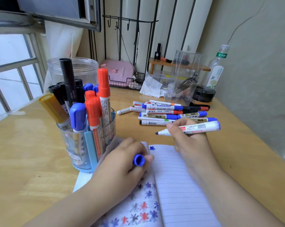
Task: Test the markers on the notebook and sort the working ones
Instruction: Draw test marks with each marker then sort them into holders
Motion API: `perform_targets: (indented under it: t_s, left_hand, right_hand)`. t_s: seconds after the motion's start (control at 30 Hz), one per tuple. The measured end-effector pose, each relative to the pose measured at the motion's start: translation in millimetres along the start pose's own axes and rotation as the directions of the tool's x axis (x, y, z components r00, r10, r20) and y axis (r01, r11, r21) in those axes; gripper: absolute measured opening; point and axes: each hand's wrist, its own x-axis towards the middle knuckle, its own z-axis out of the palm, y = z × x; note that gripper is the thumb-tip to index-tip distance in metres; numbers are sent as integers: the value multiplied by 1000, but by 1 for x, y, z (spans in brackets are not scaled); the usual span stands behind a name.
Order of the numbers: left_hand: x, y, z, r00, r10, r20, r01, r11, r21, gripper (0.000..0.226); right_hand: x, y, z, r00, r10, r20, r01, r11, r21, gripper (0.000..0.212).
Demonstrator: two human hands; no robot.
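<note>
My right hand [187,136] grips the uncapped marker [192,128] above the notebook [179,177]; my left hand [122,161] holds its cap [139,159] ready for recapping.

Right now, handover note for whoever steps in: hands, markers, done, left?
Right hand holds the uncapped blue marker, tip above the notebook. Left hand holds its blue cap and rests on the left page.
Done: a fresh blue mark tops the right page; many marks on the left page.
Left: recap, sort. Pen cup holds capped markers; loose pile lies behind.
</note>
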Motion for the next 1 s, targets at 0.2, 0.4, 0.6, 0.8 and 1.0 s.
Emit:
perform_targets:
  t_s: [0.2,0.4,0.6,0.8,1.0]
  left_hand:
    - [-1,16,-6,988,-127,-85,120,989,-82,28]
    - [-3,19,-15,994,-108,36,113,975,-189,20]
    - [-4,15,-12,999,-35,41,41,987,-156,21]
    - [-3,9,-8,993,111,34,-109,992,-65,18]
    - [-6,12,-7,984,180,-9,-180,980,-78,17]
  right_hand:
    - [-11,-25,1,990,10,139,-37,979,199,17]
    - [-14,-27,4,986,-36,163,7,985,175,23]
    - [-17,-23,9,975,-42,218,19,994,106,19]
    - [-18,-24,12,965,-51,259,38,998,53,21]
    - [-24,-19,18,974,-22,224,-16,986,165,25]
